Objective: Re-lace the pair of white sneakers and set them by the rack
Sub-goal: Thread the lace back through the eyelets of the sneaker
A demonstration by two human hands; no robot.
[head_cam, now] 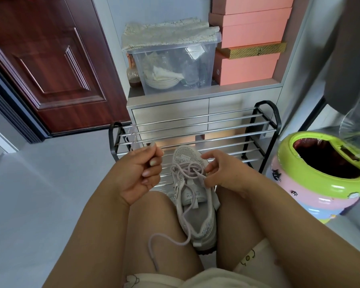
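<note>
I saw the sneaker (192,196) lying toe-away between the knees; my left hand (139,175) pinched the lace (185,173) taut leftward; my right hand (222,173), nearer the eyelets, pinched a loop.

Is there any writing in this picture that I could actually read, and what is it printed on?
"DREAM", seen upside down: on the tongue of the white mesh sneaker held between the person's knees.
Small tab at the sneaker's toe: printed, too small to read.
Gold patterned box among the pink storage boxes: a clasp or emblem, no legible text.
Green-rimmed pastel bin: only small cartoon figures, no words.
</note>
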